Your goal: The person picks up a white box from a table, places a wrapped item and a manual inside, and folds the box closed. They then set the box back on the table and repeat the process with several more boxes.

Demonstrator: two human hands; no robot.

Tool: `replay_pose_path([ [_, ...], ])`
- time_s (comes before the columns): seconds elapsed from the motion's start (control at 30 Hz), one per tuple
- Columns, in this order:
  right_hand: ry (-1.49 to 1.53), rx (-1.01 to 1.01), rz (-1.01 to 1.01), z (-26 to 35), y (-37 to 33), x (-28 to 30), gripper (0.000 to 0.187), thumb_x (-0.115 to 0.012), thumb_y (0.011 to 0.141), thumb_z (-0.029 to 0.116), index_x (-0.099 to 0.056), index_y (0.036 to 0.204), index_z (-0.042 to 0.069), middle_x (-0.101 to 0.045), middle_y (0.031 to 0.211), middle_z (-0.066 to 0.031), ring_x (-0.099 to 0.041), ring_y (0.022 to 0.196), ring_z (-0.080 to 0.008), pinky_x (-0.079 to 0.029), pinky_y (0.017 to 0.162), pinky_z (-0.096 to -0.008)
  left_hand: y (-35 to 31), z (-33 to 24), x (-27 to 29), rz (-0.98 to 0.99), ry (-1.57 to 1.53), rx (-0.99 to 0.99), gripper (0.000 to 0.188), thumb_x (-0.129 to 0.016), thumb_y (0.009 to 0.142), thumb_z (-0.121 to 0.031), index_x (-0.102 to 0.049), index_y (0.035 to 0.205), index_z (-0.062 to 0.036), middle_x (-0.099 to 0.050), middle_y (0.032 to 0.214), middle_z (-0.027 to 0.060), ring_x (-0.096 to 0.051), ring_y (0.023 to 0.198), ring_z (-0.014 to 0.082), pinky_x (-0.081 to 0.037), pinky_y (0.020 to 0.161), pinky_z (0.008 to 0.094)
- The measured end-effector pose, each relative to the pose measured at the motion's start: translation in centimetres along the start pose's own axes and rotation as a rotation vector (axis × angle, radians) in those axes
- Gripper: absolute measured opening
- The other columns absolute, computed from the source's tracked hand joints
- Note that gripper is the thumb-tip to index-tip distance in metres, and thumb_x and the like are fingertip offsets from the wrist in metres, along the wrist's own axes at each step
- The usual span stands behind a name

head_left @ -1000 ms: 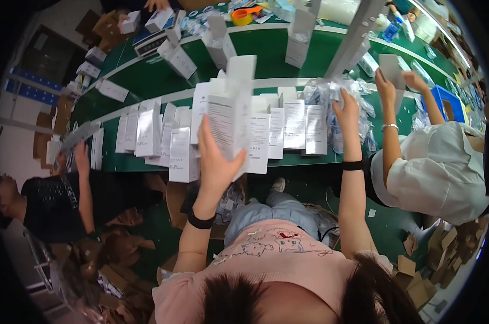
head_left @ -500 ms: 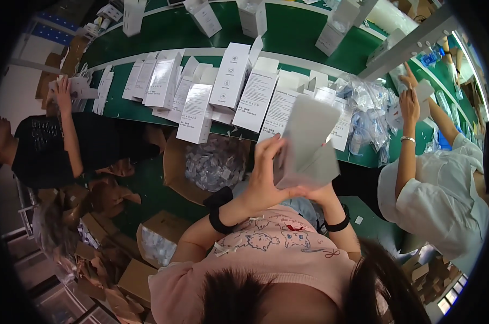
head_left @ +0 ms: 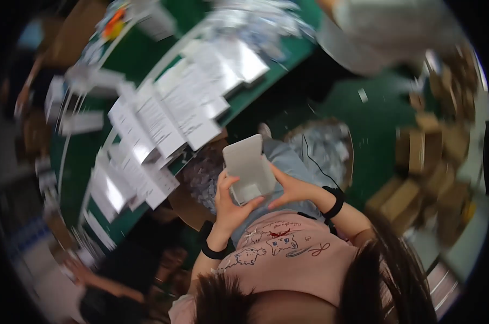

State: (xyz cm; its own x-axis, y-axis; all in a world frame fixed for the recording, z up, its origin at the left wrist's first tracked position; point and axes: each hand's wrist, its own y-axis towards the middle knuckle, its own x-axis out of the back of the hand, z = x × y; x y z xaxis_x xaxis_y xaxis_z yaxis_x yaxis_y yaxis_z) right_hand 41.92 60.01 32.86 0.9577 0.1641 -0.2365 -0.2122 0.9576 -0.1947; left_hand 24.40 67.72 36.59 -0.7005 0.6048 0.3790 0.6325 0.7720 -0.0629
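A white cardboard box [head_left: 251, 164] sits in front of my chest, its open end toward me and one flap standing up. My left hand [head_left: 228, 195] is closed round its left side, thumb along the near edge. On the other side, my right hand [head_left: 291, 186] grips the right wall between thumb and fingers; some of those fingers are hidden behind the box. The inside looks pale, and I cannot make out anything in it.
White printed boxes [head_left: 157, 116] lie in rows on the green table [head_left: 239, 116] at left. Clear plastic packages [head_left: 255, 24] are heaped at its far end. Cartons of plastic pieces [head_left: 331, 148] stand on the floor. Brown cartons [head_left: 423, 151] are stacked at right. Co-workers are at the left and far right.
My view has swung to the right, so the table now lies to my left. The box has come lower and closer to my body, with its opening turned toward me.
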Motion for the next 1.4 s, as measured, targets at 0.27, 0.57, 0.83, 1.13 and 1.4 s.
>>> replay_pose_path([
  [0.27, 0.314, -0.219, -0.936, -15.1, -7.7, -3.4, 0.047, -0.062, 0.068, 0.012, -0.045, 0.112, 0.003, -0.050, 0.104, -0.0094, -0.048, 0.096, -0.0168, -0.041, 0.077, -0.0281, 0.8, 4.6, -4.0, 0.328, 0.203, 0.119, 0.070, -0.077, 0.050, -0.013, -0.033, 0.105, -0.0081, -0.044, 0.108, 0.0158, -0.048, 0.095, 0.0236, -0.039, 0.080, 0.0317],
  [0.57, 0.891, -0.342, -1.328, -30.8, -14.4, 0.9, 0.045, -0.050, 0.075, 0.005, -0.039, 0.118, 0.007, -0.047, 0.113, -0.0074, -0.044, 0.105, -0.0165, -0.038, 0.081, -0.0278, 3.8, 13.1, -15.1, 0.659, -0.007, 0.431, 0.082, -0.076, 0.052, -0.010, -0.025, 0.116, -0.0064, -0.040, 0.112, 0.0141, -0.044, 0.100, 0.0226, -0.038, 0.083, 0.0319],
  [0.83, 1.140, -0.007, -1.028, -38.8, -13.6, 0.9, 0.065, -0.058, 0.076, 0.018, -0.021, 0.129, 0.012, -0.034, 0.125, -0.0053, -0.035, 0.114, -0.0205, -0.031, 0.092, -0.0338, -0.4, 24.1, -32.1, 0.835, 0.319, 0.131, 0.083, -0.074, 0.054, -0.009, -0.023, 0.119, -0.0008, -0.036, 0.116, 0.0155, -0.040, 0.106, 0.0226, -0.036, 0.088, 0.0342],
  [1.13, 0.420, -0.239, -1.485, -50.1, -14.5, 8.1, 0.051, -0.062, 0.070, 0.011, -0.041, 0.116, 0.003, -0.047, 0.111, -0.0080, -0.045, 0.103, -0.0181, -0.037, 0.086, -0.0316, 2.6, 28.1, -32.9, 0.905, 0.176, 0.355, 0.079, -0.075, 0.055, -0.009, -0.025, 0.115, -0.0060, -0.039, 0.110, 0.0149, -0.045, 0.100, 0.0206, -0.039, 0.083, 0.0330],
  [1.4, -0.211, -0.985, -1.301, -51.6, -3.5, 23.2, 0.068, -0.070, 0.057, 0.028, -0.043, 0.112, 0.000, -0.046, 0.110, -0.0146, -0.041, 0.101, -0.0357, -0.034, 0.087, -0.0358, 4.1, 27.6, -29.6, 0.534, 0.238, 0.254, 0.073, -0.076, 0.054, -0.009, -0.022, 0.104, -0.0094, -0.041, 0.105, 0.0140, -0.046, 0.095, 0.0210, -0.040, 0.081, 0.0321],
])
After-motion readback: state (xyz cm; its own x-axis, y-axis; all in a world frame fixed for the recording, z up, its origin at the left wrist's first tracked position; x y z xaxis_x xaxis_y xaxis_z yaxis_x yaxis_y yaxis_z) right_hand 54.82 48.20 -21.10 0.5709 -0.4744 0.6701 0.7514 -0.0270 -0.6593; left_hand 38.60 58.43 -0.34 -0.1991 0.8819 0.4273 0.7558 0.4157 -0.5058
